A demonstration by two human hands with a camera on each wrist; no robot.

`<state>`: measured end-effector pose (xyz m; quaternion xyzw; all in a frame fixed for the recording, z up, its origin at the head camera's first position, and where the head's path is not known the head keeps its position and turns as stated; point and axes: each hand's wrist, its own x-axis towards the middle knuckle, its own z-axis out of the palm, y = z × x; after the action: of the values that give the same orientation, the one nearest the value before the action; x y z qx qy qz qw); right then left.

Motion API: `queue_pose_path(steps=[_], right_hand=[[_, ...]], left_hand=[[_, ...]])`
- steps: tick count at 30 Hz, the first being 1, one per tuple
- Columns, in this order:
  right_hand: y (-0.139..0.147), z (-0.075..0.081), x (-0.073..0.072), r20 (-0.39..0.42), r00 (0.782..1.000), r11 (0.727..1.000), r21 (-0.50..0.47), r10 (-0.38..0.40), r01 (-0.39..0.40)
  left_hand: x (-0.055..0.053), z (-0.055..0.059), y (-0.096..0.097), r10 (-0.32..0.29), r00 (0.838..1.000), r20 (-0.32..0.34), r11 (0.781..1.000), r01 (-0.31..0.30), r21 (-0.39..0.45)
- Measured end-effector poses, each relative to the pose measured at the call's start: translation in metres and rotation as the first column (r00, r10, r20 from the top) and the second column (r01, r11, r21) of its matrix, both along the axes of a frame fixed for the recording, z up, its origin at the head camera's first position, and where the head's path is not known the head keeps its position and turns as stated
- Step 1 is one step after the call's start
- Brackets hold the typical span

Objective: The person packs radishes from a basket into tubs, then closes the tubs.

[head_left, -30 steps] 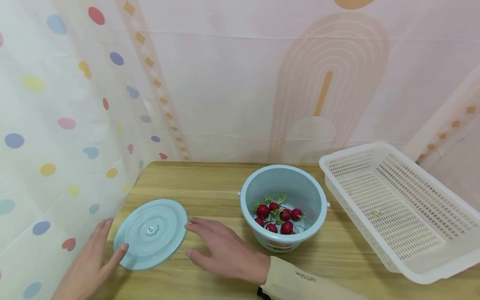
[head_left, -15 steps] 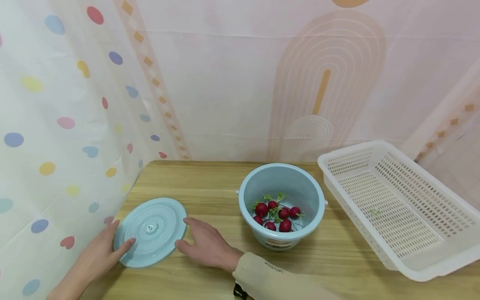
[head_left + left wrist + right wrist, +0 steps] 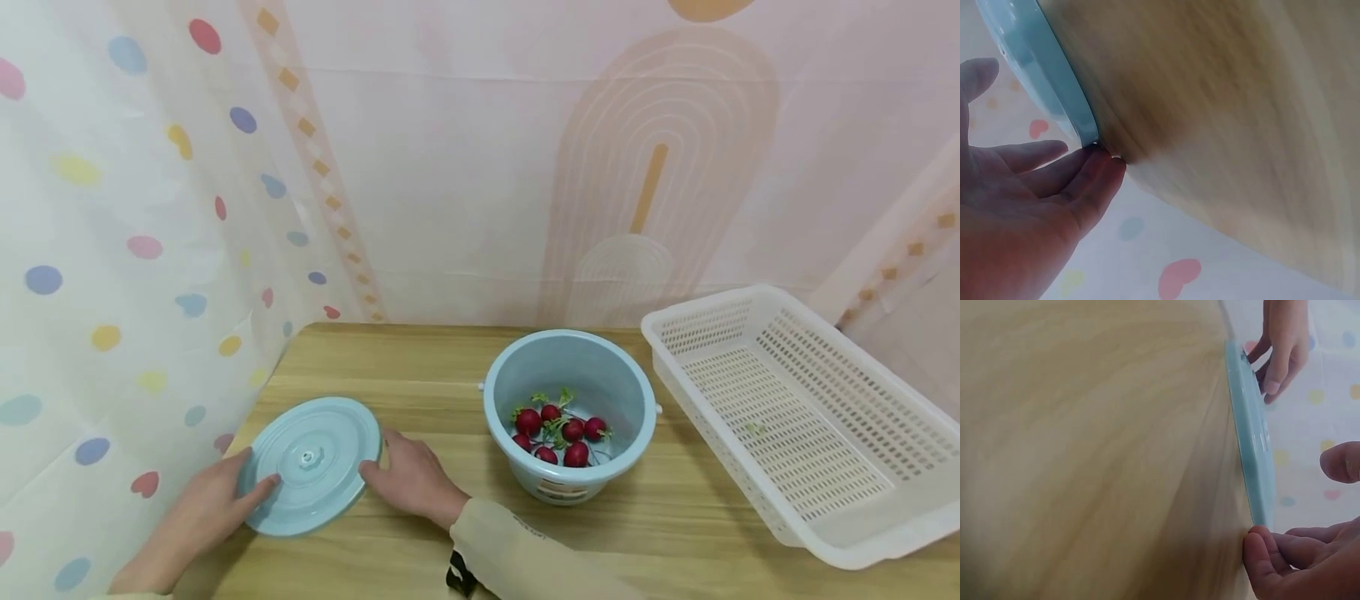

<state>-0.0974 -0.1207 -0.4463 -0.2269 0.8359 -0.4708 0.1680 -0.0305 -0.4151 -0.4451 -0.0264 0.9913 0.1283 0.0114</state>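
A round light-blue lid point(image 3: 324, 429) lies flat on the wooden table at the left. My left hand point(image 3: 210, 504) is at its left edge; in the left wrist view the fingertips touch the lid's rim point(image 3: 1066, 81) and the thumb stands apart from it. On the opposite edge is my right hand point(image 3: 415, 475), its fingertips point(image 3: 1263, 540) touching the rim while the thumb hovers off the lid. Right of that hand stands a light-blue bucket point(image 3: 510, 442), with several red radishes point(image 3: 576, 454) with green tops inside.
A white slotted plastic basket point(image 3: 780, 508) stands at the right, holding a small green scrap point(image 3: 753, 428). The wooden table point(image 3: 420, 358) ends at a patterned curtain point(image 3: 465, 167) behind and to the left.
My right hand has moved left to the lid's right edge. My left hand has moved in against the left edge, its thumb now over the lid. Lid and bucket show no clear movement.
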Motion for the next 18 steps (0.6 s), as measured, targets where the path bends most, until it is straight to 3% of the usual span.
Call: queue_pose_path(steps=[6,10,14,18], right_hand=[[-0.004,-0.002,0.001,0.046,0.998,0.999,-0.031,-0.035,0.037],[-0.003,0.0,0.001,0.099,0.992,0.987,-0.131,-0.075,0.088],[0.0,0.002,0.001,0.117,0.988,0.968,-0.217,-0.105,0.129],[0.006,0.004,0.005,0.085,0.989,0.949,-0.283,-0.121,0.141]], left_hand=[[-0.001,0.001,0.003,0.014,1.0,0.017,1.0,-0.014,0.009],[-0.001,0.006,0.005,0.056,0.997,0.056,0.994,-0.061,0.095],[-0.001,0.014,0.009,0.117,0.989,0.09,0.971,-0.133,0.198],[0.005,0.022,0.013,0.172,0.985,0.011,0.941,-0.167,0.295]])
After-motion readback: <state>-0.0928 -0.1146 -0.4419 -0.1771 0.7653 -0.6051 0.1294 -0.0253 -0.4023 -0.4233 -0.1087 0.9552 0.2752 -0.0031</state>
